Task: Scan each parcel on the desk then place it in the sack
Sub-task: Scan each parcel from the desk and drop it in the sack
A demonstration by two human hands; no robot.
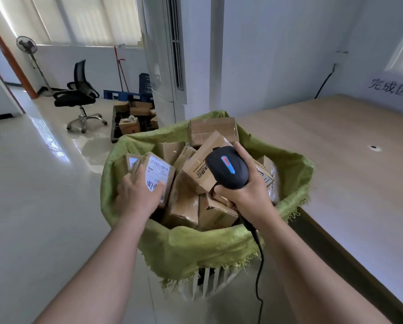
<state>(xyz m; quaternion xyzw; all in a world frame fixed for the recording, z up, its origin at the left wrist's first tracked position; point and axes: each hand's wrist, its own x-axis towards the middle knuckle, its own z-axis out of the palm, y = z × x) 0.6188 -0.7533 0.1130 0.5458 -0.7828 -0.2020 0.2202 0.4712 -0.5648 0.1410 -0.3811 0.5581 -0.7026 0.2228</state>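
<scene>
Nearly done, prob.: sack heaped w/ boxes, no parcels on desk at frame right. The left hand grips a labelled parcel and the right hand clasps the scanner.

Looked like a parcel sorting room in a plain office. Held a green sack stuffed with taped cardboard parcels beside the desk's left edge, a corded scanner, a printed sign on the wall past the desk's far right corner, more boxes on the shiny floor, a swivel chair and a standing fan.
</scene>
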